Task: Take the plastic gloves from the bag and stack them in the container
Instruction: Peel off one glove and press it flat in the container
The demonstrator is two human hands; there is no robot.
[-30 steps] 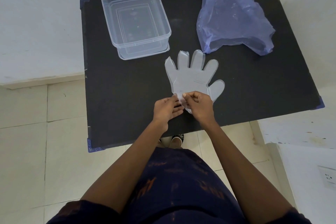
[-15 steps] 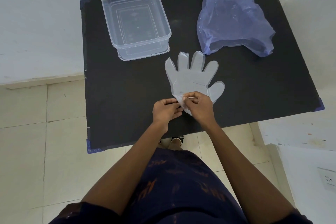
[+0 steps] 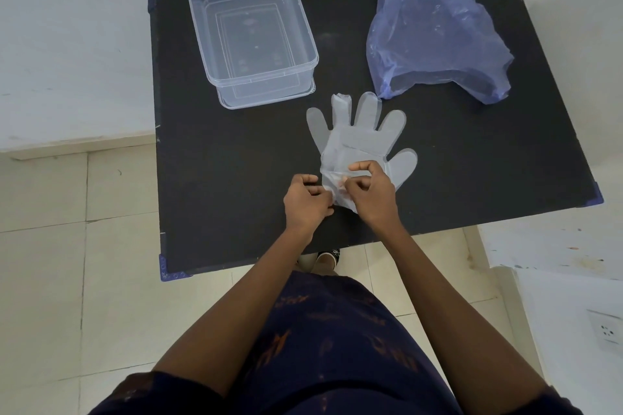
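Clear plastic gloves (image 3: 357, 141) pinched at cuff by left hand (image 3: 305, 202) and right hand (image 3: 369, 192), layers apparently being separated; next, lift into empty container (image 3: 253, 44) beyond left hand; purple bag (image 3: 435, 40) beyond right hand.

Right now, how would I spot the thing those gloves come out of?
Look at the black table, at its far right corner. There lies a crumpled bluish-purple plastic bag. It is the only tinted, wrinkled item; the container on the left is clear and rigid.
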